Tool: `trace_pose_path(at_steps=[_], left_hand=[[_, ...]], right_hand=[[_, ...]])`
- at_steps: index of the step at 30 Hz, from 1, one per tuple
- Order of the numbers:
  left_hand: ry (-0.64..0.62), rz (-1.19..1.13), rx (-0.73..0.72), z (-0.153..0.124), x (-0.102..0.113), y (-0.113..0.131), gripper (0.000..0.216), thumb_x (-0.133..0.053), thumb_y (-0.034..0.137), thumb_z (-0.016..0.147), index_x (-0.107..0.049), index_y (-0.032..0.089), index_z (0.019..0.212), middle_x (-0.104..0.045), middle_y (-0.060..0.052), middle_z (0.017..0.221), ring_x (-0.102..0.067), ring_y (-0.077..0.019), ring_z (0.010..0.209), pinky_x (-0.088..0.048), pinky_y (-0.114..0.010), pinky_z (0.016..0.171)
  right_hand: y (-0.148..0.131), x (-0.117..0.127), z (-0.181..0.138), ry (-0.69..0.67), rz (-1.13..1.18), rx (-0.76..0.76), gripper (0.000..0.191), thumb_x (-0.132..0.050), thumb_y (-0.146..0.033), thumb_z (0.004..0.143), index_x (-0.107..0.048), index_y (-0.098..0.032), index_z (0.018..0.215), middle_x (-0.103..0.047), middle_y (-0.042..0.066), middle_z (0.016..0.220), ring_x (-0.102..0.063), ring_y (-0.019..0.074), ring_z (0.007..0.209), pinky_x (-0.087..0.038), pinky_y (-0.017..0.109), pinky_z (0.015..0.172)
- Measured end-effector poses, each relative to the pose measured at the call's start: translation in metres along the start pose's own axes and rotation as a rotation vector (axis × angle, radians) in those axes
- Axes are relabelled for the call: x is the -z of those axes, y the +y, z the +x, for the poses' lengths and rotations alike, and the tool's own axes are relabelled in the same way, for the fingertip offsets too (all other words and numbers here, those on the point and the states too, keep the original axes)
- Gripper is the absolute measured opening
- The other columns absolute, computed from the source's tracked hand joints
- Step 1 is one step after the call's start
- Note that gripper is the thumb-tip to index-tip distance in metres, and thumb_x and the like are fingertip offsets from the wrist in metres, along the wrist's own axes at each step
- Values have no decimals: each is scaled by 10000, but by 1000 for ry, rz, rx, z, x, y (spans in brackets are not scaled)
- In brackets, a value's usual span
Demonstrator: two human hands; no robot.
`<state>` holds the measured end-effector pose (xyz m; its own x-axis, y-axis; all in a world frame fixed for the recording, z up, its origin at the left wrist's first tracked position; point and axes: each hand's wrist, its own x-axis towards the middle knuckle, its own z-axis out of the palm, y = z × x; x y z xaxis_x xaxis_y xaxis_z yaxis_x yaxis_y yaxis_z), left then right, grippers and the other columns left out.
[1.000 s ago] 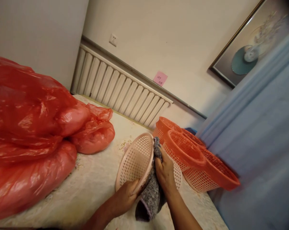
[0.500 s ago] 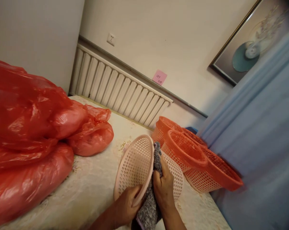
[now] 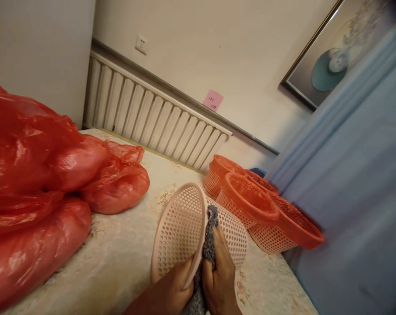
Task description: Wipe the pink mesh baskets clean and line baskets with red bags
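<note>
A pale pink perforated plastic basket (image 3: 178, 227) lies tilted on its side on the table, its mouth facing left. My left hand (image 3: 178, 282) grips the near part of its rim, fingers wrapped round the edge. Pressed against the outside of the basket, just behind the rim, is a dark grey fuzzy cloth (image 3: 210, 240). My right hand (image 3: 220, 273) holds this cloth against the wall, fingers pointing away from me. The cloth's lower end hangs down between both hands.
Several baskets with orange rims (image 3: 250, 197) stand close together beyond my right hand. Full red plastic bags (image 3: 37, 175) fill the left side of the flowered tablecloth (image 3: 119, 245). A radiator (image 3: 152, 109) runs along the wall, and a blue curtain (image 3: 355, 175) hangs at the right.
My right hand and the cloth have slid a little nearer to me along the rim. The left hand still grips the rim. The whole view has shifted slightly.
</note>
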<state>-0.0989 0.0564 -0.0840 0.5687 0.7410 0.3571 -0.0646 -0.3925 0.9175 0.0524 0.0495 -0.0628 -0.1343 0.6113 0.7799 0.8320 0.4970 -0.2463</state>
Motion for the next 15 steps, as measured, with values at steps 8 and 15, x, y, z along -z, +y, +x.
trace_pose_path(at_steps=[8, 15], left_hand=[[6, -10, 87, 3, -1, 1, 510, -436, 150, 877, -456, 263, 1374, -536, -20, 1383, -482, -236, 1266, -333, -368, 1112], [0, 68, 47, -1, -5, -19, 637, -417, 65, 833, -363, 286, 1429, -477, -13, 1434, -448, -231, 1301, -326, -359, 1116]], right_hand=[[26, 14, 47, -122, 37, -135, 657, -382, -65, 731, -448, -203, 1370, -472, 53, 1403, -386, 207, 1330, -298, 435, 1125], [125, 44, 24, -68, -202, -570, 483, -357, -227, 762, -632, -124, 1146, -694, 131, 1032, -643, 265, 940, -497, 378, 811]])
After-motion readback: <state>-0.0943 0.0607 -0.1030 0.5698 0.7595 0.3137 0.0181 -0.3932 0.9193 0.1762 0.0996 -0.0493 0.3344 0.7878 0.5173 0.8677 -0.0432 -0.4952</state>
